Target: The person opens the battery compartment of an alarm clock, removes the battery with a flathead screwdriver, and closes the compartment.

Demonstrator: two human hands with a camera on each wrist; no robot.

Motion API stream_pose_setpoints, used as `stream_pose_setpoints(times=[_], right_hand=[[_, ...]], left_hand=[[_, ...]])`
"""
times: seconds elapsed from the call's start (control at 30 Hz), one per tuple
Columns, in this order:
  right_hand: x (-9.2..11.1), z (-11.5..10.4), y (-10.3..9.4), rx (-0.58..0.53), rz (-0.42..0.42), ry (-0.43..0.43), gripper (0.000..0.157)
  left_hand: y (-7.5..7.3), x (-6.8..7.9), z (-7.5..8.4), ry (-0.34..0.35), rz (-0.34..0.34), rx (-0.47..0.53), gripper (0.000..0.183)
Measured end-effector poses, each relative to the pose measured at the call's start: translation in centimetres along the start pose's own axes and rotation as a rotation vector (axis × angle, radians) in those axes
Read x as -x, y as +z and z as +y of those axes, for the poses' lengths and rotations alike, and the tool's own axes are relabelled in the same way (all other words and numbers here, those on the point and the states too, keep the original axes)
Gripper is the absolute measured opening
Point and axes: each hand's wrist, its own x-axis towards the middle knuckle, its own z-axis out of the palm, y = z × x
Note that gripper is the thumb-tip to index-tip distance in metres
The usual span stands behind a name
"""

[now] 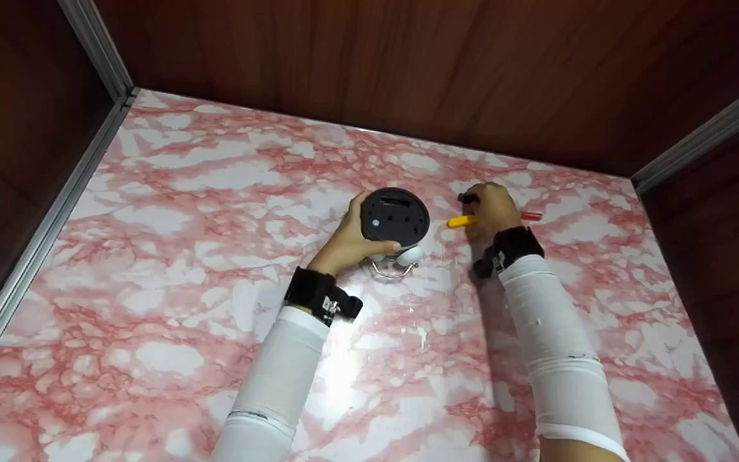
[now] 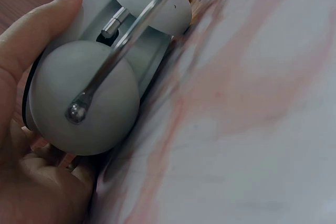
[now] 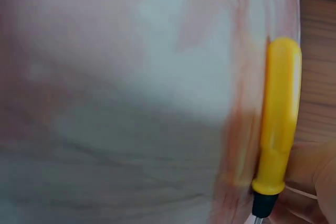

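My left hand [image 1: 350, 240] grips a twin-bell alarm clock [image 1: 395, 221], its thumb and fingers around the rim. The clock's black back faces up, with a dark slot near its top edge. In the left wrist view, its pale bell [image 2: 86, 98], metal handle and hammer show close over the tabletop. At the right, my right hand [image 1: 494, 208] is bent over the table, its fingertips pinching a small black piece [image 1: 467, 198], partly hidden by the fingers. Beneath that hand lies a screwdriver with a yellow handle [image 3: 281, 108] and a black collar.
A small red object [image 1: 531, 216] lies just right of the right hand. The pink-and-white marbled tabletop [image 1: 170, 356] is bordered by dark wood panels [image 1: 369, 64] at the back and sides, with metal strips [image 1: 42, 237] along the left edge.
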Motion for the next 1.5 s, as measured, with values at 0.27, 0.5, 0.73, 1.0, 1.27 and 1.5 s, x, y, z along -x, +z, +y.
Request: stream_pose_setpoints(times=[0.27, 0.5, 0.73, 1.0, 1.27, 1.5], right_hand=[[-0.15, -0.2, 0.08, -0.002, 0.013, -0.033, 0.019], [0.16, -0.56, 0.14, 0.031, 0.019, -0.056, 0.02], [0.23, -0.27, 0.19, 0.052, 0.056, -0.055, 0.023], [0.24, -0.3, 0.22, 0.07, 0.079, -0.05, 0.022], [0.37, -0.25, 0.23, 0.087, 0.104, -0.074, 0.023], [0.62, -0.72, 0.17, 0.112, 0.108, -0.142, 0.021]], left_hand=[[0.05, -0.03, 0.12, -0.005, -0.002, 0.014, 0.117], [0.08, -0.03, 0.08, -0.012, 0.0, 0.001, 0.116], [0.12, -0.07, 0.02, -0.002, 0.001, -0.004, 0.115], [0.03, -0.08, -0.03, -0.005, 0.004, -0.014, 0.114], [0.07, -0.1, -0.03, -0.002, -0.001, -0.009, 0.115], [0.05, 0.0, -0.01, -0.005, 0.001, 0.0, 0.114]])
